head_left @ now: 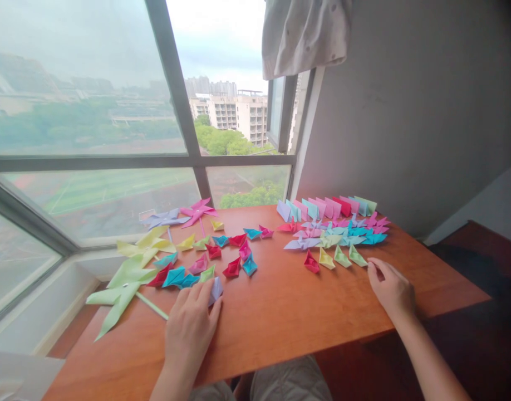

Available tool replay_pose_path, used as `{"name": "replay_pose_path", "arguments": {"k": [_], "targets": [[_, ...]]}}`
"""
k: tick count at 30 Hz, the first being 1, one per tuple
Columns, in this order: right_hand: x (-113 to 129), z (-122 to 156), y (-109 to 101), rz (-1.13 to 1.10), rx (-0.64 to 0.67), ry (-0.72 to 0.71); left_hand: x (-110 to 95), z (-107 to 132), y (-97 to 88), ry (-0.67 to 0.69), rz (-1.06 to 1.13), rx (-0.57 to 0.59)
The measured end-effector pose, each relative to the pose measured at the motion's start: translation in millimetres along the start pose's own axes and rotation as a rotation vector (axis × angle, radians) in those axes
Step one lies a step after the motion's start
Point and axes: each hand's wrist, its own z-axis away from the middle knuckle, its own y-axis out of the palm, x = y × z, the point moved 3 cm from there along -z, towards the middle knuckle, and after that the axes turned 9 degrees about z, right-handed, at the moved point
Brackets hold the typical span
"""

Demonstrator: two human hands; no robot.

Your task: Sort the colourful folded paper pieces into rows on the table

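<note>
My left hand rests on the near left of the table, its fingers closed around a lavender folded paper boat. A small green paper boat lies just beyond those fingers. Over on the right, my right hand is curled at the tabletop, with nothing visible in its fingers. Its fingertips are at the right tip of a pale green paper boat; whether they touch it I cannot tell. That boat ends a short row with another green boat, a yellow boat and a red boat.
Several coloured paper boats are scattered left of centre. Paper pinwheels, including a green one, line the left edge. Paper cranes and a row of upright folded papers stand at the back right, near the window and wall.
</note>
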Motion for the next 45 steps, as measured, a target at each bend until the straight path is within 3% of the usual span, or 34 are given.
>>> {"name": "replay_pose_path", "arguments": {"k": [4, 8, 10, 12, 16, 19, 23, 27, 33, 38, 41, 45], "targets": [[2.7, -1.3, -2.6, -0.004, 0.006, -0.001, -1.0, -0.8, 0.6, 0.034, 0.083, -0.037], [3.4, -4.7, -8.9, -0.020, 0.000, 0.006, -7.7, 2.2, -1.0, 0.028, 0.388, -0.106], [7.1, -6.7, -14.8, -0.054, -0.009, 0.036, -12.6, 3.7, 0.3, -0.065, 0.622, -0.067], [19.3, -7.4, -22.8, -0.119, -0.013, 0.061, -19.4, 5.1, 4.7, -0.224, 0.885, 0.045], [80.7, -0.3, -44.1, -0.364, 0.076, -0.023, -39.3, 7.7, 16.2, -0.549, 1.365, 0.263], [145.2, 12.6, -61.7, -0.610, 0.236, -0.215, -54.7, 7.5, 22.3, -0.696, 1.570, 0.335], [206.3, 26.0, -81.1, -0.734, 0.279, -0.395, -69.1, 7.0, 26.0, -0.761, 1.670, 0.382], [228.8, 27.6, -89.5, -0.793, 0.245, -0.454, -73.9, 10.2, 31.1, -0.769, 1.676, 0.426], [232.9, 27.1, -96.5, -0.864, 0.216, -0.465, -74.3, 13.7, 41.7, -0.641, 1.523, 0.517], [218.2, 27.6, -92.2, -0.860, 0.228, -0.363, -70.4, 8.0, 36.8, -0.386, 1.391, 0.449], [188.6, 20.8, -86.9, -0.782, 0.186, -0.257, -64.0, 6.1, 30.7, -0.314, 1.308, 0.391], [117.7, 1.5, -77.5, -0.553, 0.067, -0.046, -56.6, 8.0, 28.2, -0.289, 1.222, 0.361]]}}
